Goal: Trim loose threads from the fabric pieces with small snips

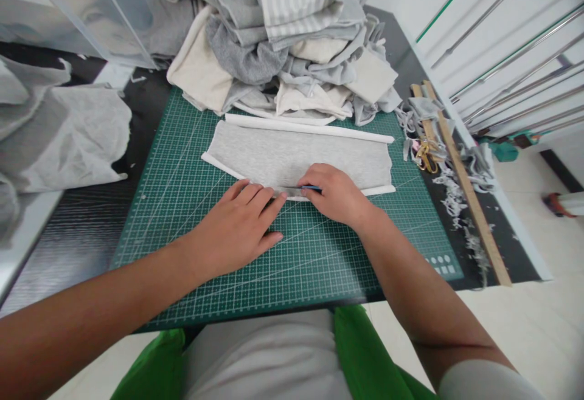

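A light grey piece of knit fabric (292, 151) lies flat on the green cutting mat (191, 248), its long edges curled into white rolls. My left hand (239, 224) rests palm down with fingers stretched over the near rolled edge. Beside it, my right hand (335, 196) is closed around a thin blue tool (312, 188) whose narrow metal tip points left, towards my left fingertips. The tip sits at the fabric's near edge. Most of the tool is hidden in my fingers, so its exact kind is not visible.
A heap of grey, cream and striped fabric (283, 41) covers the mat's far end. More pale fabric (68, 126) lies at left, near a clear plastic bin (104, 11). On the right are gold-handled scissors (426, 155), a wooden ruler (472, 196) and fabric scraps (451, 196).
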The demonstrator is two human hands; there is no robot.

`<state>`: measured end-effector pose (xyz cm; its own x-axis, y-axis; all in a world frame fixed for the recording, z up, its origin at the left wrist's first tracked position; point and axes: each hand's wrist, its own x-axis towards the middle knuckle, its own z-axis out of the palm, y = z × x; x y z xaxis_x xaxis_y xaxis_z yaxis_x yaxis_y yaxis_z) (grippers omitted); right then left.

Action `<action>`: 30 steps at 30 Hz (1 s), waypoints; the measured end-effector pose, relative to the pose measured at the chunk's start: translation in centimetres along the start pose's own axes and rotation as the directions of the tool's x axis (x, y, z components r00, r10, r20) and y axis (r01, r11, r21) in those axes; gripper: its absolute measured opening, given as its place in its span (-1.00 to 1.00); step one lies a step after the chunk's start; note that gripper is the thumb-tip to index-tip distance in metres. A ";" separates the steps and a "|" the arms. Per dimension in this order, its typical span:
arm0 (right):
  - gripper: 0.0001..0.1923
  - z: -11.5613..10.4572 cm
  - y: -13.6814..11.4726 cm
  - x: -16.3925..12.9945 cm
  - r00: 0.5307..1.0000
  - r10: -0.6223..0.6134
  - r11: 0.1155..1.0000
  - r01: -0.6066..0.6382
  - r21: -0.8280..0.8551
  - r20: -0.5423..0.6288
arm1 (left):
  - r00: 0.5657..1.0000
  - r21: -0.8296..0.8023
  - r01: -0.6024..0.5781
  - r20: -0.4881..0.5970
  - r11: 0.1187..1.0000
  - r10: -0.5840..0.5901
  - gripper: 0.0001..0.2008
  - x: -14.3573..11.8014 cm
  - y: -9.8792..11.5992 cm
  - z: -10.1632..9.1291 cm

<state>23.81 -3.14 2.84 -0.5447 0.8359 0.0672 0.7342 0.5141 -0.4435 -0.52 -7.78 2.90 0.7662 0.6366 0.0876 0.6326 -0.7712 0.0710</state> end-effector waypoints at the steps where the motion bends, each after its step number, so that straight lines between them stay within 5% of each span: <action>1: -0.84 -0.1 0.0 0.0 1.000 -0.003 1.000 0.003 -0.004 0.004 | 1.000 0.000 -0.002 -0.001 1.000 0.002 -0.41 0.0 0.0 0.1; 8: -0.85 -0.9 -0.1 -0.2 0.998 -0.026 1.000 0.026 0.000 0.066 | 1.000 -0.003 -0.017 0.018 1.000 0.017 -0.45 0.0 -0.2 -0.1; 18: -0.60 -0.3 -0.6 -0.3 0.998 0.015 0.998 -0.012 -0.059 0.059 | 0.999 0.019 -0.019 0.050 1.000 0.018 -0.44 -0.3 0.0 -0.3; 30: -0.63 0.4 -0.5 0.0 0.996 0.054 0.984 -0.041 -0.172 0.075 | 0.997 0.071 0.007 0.076 0.997 -0.012 -0.47 -0.4 0.9 -0.8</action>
<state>23.26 -3.48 2.75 -0.5330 0.8458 -0.0241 0.8145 0.5051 -0.2854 -0.41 -8.73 3.69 0.7647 0.6443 0.0107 0.6444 -0.7647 0.0012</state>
